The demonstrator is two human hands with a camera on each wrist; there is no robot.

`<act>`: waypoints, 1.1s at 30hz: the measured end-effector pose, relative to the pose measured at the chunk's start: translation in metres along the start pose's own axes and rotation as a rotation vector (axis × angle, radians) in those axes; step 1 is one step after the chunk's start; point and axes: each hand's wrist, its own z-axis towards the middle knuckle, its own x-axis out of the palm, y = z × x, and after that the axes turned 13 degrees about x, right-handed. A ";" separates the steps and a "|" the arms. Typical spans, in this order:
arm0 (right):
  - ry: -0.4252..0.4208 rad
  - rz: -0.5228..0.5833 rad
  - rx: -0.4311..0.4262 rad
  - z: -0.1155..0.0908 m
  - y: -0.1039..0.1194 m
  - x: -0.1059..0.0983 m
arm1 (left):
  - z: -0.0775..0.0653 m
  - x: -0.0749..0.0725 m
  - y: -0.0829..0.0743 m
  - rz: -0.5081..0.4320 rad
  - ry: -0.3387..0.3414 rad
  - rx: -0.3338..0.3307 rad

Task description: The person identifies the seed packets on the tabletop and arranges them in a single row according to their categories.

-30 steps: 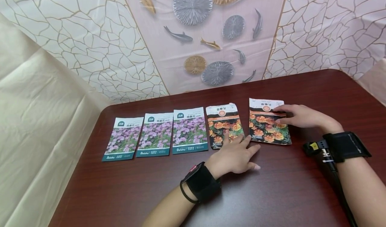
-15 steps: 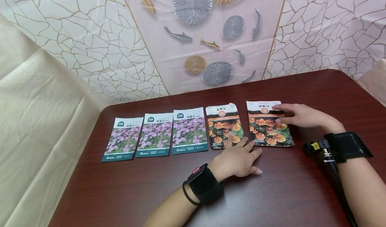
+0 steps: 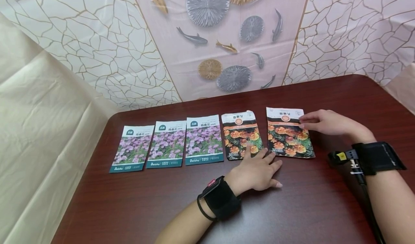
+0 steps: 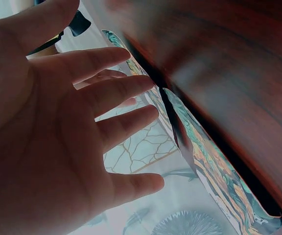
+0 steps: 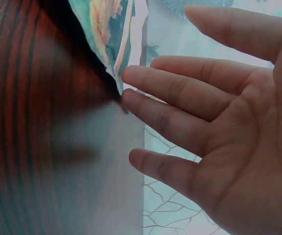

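Five seed packets lie in a row on a dark wooden table (image 3: 291, 208). Three show purple flowers (image 3: 168, 144); two show orange flowers. My left hand (image 3: 259, 166) lies flat and open, its fingertips on the near edge of the left orange packet (image 3: 239, 134) and close to the right one (image 3: 288, 132). My right hand (image 3: 319, 122) is open, its straight fingers touching that right packet's far right edge. In the left wrist view the spread palm (image 4: 58, 127) faces the packets (image 4: 209, 161). In the right wrist view the fingers (image 5: 180, 93) meet a packet's edge (image 5: 114, 39).
A patterned cloth with fish and round leaf shapes (image 3: 227, 38) hangs behind the table. Beige fabric (image 3: 42, 128) drapes along the left side. Black bands sit on both wrists, the left (image 3: 218, 199) and the right (image 3: 376, 157).
The right orange packet has slid a little nearer and turned slightly under my right hand. My left hand has crept a little to the right along the packets' near edges.
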 end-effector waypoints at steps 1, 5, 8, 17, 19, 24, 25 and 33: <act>0.009 0.007 -0.004 0.000 0.000 0.001 | 0.000 0.000 0.000 0.002 0.001 0.002; 0.035 0.036 -0.021 0.000 0.002 0.004 | 0.001 -0.001 -0.001 0.013 0.004 0.012; 0.046 0.045 -0.031 0.001 0.004 0.006 | 0.001 -0.001 -0.002 0.022 0.014 0.018; 0.068 0.048 -0.056 0.004 0.006 0.009 | 0.002 0.001 -0.001 0.025 0.030 0.025; 0.070 0.047 -0.061 0.004 0.006 0.009 | 0.002 0.001 0.000 0.025 0.028 0.025; 0.073 0.044 -0.069 0.003 0.008 0.009 | 0.000 0.002 -0.001 0.031 0.022 0.036; 0.070 0.040 -0.071 0.002 0.008 0.008 | 0.000 0.003 -0.001 0.034 0.022 0.038; 0.074 0.046 -0.072 0.001 0.008 0.010 | 0.001 0.004 -0.003 0.029 0.038 0.035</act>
